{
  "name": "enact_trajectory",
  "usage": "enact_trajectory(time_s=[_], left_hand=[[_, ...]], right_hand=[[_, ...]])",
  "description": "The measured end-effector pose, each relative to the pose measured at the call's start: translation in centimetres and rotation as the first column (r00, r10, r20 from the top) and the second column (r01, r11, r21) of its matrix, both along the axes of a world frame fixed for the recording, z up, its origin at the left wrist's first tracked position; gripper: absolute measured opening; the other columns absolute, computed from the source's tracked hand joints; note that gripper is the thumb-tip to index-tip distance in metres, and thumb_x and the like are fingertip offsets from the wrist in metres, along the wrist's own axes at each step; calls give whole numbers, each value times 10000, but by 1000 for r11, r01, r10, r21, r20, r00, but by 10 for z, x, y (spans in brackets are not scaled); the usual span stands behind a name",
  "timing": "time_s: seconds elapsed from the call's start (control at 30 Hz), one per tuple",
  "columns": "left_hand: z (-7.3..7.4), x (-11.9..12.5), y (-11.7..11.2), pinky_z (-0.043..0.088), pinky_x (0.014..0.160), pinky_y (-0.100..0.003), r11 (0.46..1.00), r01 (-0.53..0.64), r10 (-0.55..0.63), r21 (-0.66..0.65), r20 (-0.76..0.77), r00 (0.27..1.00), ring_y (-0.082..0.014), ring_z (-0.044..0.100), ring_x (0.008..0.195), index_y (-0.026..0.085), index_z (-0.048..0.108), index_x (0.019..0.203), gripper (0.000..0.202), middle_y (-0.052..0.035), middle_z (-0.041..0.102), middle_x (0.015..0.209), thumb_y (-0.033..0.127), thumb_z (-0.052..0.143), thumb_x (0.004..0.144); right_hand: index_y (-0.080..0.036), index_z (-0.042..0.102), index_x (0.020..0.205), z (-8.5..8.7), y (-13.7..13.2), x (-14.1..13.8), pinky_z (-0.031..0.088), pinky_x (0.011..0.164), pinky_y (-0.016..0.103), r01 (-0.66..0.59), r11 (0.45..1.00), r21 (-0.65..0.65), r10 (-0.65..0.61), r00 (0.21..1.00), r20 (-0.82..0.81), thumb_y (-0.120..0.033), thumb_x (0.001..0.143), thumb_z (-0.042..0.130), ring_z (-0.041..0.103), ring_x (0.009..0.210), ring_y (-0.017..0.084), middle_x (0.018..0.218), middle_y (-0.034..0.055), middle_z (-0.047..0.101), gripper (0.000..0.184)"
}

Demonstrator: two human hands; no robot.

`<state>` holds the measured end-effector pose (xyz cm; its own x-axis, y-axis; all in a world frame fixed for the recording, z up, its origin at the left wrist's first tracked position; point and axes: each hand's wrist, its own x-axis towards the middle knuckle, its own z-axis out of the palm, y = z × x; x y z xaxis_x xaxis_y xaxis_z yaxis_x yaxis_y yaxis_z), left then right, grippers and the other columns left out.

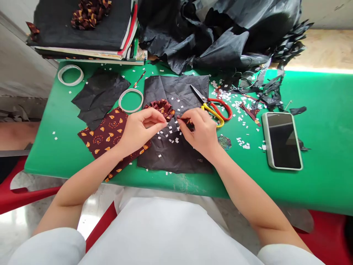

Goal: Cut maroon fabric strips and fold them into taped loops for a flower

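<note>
My left hand (142, 129) is closed in a pinch above the black sheet (176, 158); what it holds, if anything, is too small to make out. In my right hand (200, 129) is a small piece of maroon patterned fabric (189, 123), pinched and partly hidden by the fingers. A ruffled maroon fabric flower (162, 107) lies on the sheet behind my left fingers. Under my left forearm spreads a larger maroon cloth with orange leaf prints (110, 129). Scissors (211, 103) with red and yellow handles lie just beyond my right hand. Small white paper bits dot the sheet.
Two tape rolls (120, 101) (70, 84) and a black scrap (102, 92) lie left on the green table (325, 147). A phone (284, 140) rests at right, near scattered white bits (242, 143). Stacked books (121, 55) and crumpled black material (220, 40) stand at the back.
</note>
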<state>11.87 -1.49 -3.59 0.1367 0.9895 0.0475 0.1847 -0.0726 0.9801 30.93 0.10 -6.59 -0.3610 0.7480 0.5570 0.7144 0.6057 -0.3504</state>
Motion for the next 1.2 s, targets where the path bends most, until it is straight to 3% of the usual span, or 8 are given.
enact_trajectory(time_s=[0.1,0.2,0.5,0.83,1.0,1.2], left_hand=[[-6,6,-4,541,735,-242,993,17,3,-118,166,986,-114,632,737,181,586,726,150,13,647,749,254,710,681],[-10,8,-4,543,754,-249,986,19,25,-167,262,965,-110,632,744,188,574,731,183,24,634,739,268,726,671],[-5,11,-7,536,730,-233,959,34,44,-280,266,963,-101,618,716,174,560,699,239,18,635,726,268,766,621],[-11,8,-4,517,723,-210,980,22,23,-199,224,974,-83,603,720,153,557,719,175,24,618,737,212,713,667],[-8,8,-4,510,724,-191,987,18,13,-161,187,982,-69,598,728,147,549,734,122,34,600,742,171,665,705],[-7,10,-7,509,719,-193,989,35,-12,-146,150,989,-68,588,725,148,545,734,95,32,583,737,155,638,720]], right_hand=[[-210,537,865,3,-12,-8,462,643,263,-63,996,66,68,995,-73,-192,833,542,590,660,141,733,14,651,37],[-213,528,859,3,-19,-12,462,618,248,-109,989,102,114,993,-38,-178,831,540,592,634,135,711,11,656,47],[-230,514,782,0,-20,-15,456,548,211,-80,996,-36,76,992,-103,-140,830,502,572,592,110,676,-12,613,102],[-172,610,786,12,-22,-17,505,610,215,-161,977,-140,112,946,-304,-162,773,611,625,645,112,729,22,678,17],[-178,620,748,11,-24,-19,507,610,223,-128,954,-272,18,928,-372,-195,784,615,615,616,105,712,9,677,39],[-185,558,740,7,-25,-21,512,583,220,-143,874,-464,-128,855,-503,-225,724,672,585,601,95,694,-23,600,121]])
